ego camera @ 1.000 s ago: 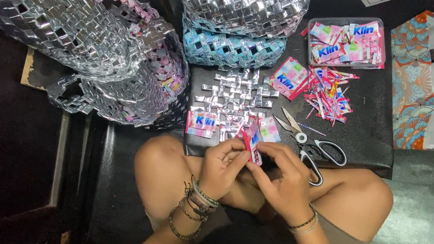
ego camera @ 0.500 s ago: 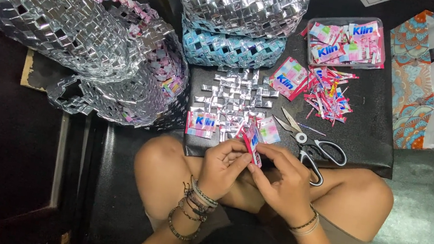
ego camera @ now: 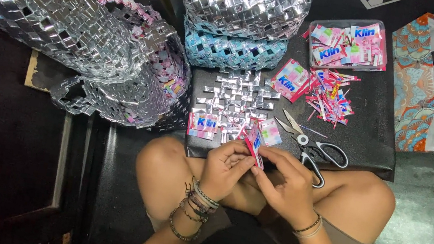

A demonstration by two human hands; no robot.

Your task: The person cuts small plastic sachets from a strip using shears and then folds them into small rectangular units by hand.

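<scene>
My left hand [ego camera: 224,168] and my right hand [ego camera: 287,186] meet above my crossed legs, both pinching a folded pink-and-red wrapper strip [ego camera: 254,142] that sticks up between the fingers. Just beyond them, on a black board [ego camera: 372,144], lies a flat woven silver mat of folded wrappers [ego camera: 237,99]. Black-handled scissors [ego camera: 312,147] lie open on the board right of my hands. A flattened pink sachet [ego camera: 202,125] sits at the mat's left corner.
A clear tray of pink sachets [ego camera: 347,44] and a heap of cut wrapper strips [ego camera: 328,95] are at the board's far right. Woven silver baskets [ego camera: 245,1] [ego camera: 45,18] stand behind and left. A patterned fabric pouch [ego camera: 426,83] lies far right.
Both hands stay together on the strip; fingers shift slightly as they work it. Nothing else has moved.
</scene>
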